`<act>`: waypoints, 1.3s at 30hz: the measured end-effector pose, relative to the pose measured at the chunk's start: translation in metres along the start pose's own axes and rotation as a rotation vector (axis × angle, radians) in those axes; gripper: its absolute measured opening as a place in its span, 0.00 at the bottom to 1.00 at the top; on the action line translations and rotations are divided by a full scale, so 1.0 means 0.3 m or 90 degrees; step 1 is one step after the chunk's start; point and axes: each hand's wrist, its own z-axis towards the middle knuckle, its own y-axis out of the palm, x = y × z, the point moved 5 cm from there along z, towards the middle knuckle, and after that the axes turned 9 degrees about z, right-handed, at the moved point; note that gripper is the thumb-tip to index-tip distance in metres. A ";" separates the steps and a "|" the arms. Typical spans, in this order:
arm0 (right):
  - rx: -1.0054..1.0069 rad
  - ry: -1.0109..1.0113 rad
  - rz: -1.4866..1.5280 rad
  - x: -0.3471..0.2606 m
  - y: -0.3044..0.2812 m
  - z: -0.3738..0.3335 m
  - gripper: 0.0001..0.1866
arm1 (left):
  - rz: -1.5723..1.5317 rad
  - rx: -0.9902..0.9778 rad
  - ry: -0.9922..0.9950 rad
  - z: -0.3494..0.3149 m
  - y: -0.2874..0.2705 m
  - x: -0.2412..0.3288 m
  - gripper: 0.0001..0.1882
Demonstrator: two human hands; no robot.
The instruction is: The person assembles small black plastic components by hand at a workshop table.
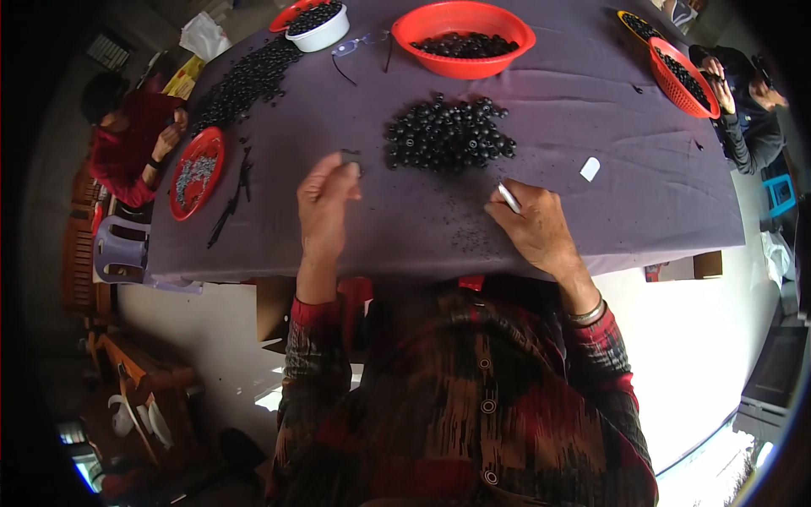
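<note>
My left hand [323,203] is raised over the table, left of a pile of small round black parts [448,135]. Thumb and fingertips pinch one small black part [350,158]; it is slightly blurred, so its exact shape does not show. My right hand [541,224] is closed around a slim white-handled tool [509,198] below the pile's right side. The tool's working end is not clear to see. Between the hands, fine black scraps [469,232] are scattered on the purple-grey cloth.
A red basin [465,63] of black parts stands beyond the pile. Eyeglasses [363,42], a white bowl [321,35], a red tray [190,203] and a small white piece [590,169] are also on the table [659,207]. Two people work at the left and right sides.
</note>
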 end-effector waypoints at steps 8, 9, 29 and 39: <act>-0.035 0.101 -0.285 0.110 -0.035 0.005 0.09 | 0.532 0.048 0.295 0.026 0.010 -0.015 0.06; -0.029 0.099 -0.281 0.123 -0.035 0.006 0.09 | 0.581 0.045 0.300 0.030 0.040 -0.001 0.06; -0.030 0.078 -0.262 0.132 -0.030 0.008 0.10 | 0.720 -0.021 0.386 0.074 0.129 -0.056 0.11; -0.029 0.075 -0.266 0.132 -0.032 0.011 0.10 | 0.608 0.073 0.370 0.087 0.009 -0.036 0.08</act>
